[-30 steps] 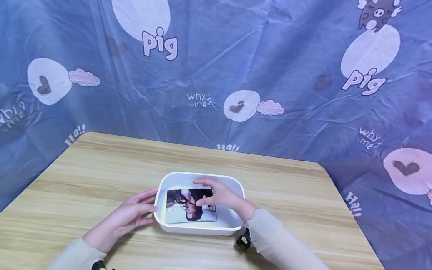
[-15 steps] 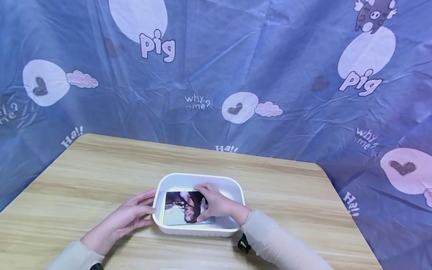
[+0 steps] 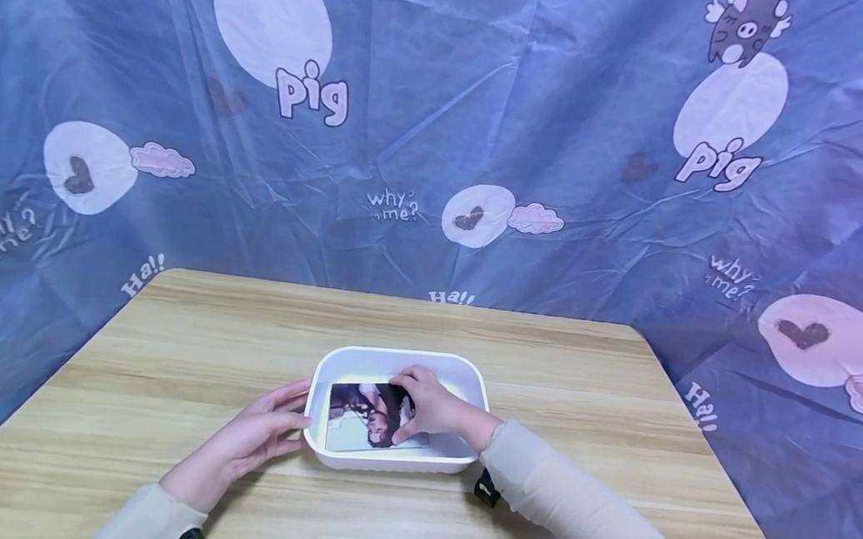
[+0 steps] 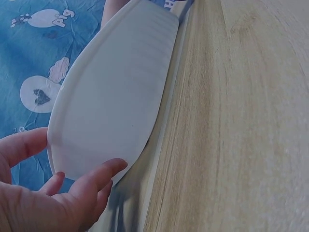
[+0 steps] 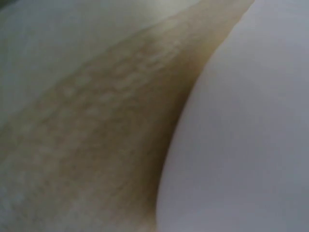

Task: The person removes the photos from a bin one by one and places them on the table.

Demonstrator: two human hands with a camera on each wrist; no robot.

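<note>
A white plastic box with rounded corners stands on the table near its middle. Inside lies a printed photo of a person, toward the box's left end. My right hand reaches in over the right wall and grips the photo, thumb at its near edge and fingers at its far edge; the palm covers its right part. My left hand touches the left end of the box from outside with relaxed fingers. In the right wrist view only the blurred box wall shows, with no hand.
The wooden table extends around the box on every side. Behind it hangs a blue patterned cloth, which also borders the left and right sides. Black wrist straps show at the sleeves.
My right hand has come down onto the photo and drawn its thumb and fingers in on its edges. My left hand has stayed at the box; the head view has shifted slightly.
</note>
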